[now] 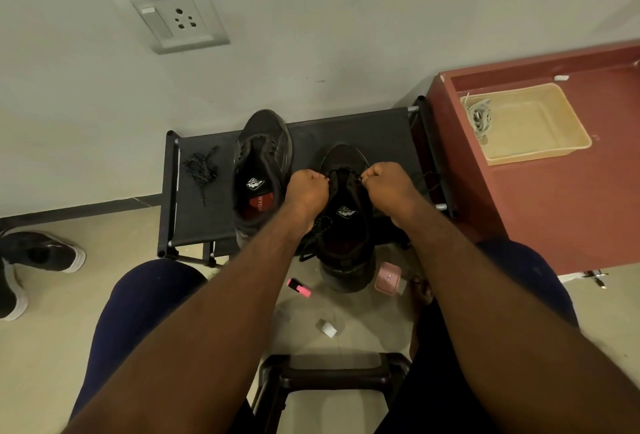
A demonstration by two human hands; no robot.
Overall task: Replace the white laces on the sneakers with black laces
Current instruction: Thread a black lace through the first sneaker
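While hands (306, 191) (389, 188) pinch black lace (321, 227), spare sneaker (261, 170) left, tray (540, 156) right

You are working over a black fabric rack (346, 125) standing on the floor (45, 347) beside a red-brown table (554, 208).
The rack is carrying the sneaker (346, 226) whose black lace (341, 170) your left hand (306, 191) and right hand (388, 188) are pinching, a second sneaker (263, 170) just left of your grip, and a spare black lace (201, 167) farther left. Below your grip, a pink highlighter (299, 288), a pink case (388, 278) and a white scrap (327, 328) are lying on the floor. Right of your grip, the table is bearing a tan tray (540, 153) holding white laces (479, 118).
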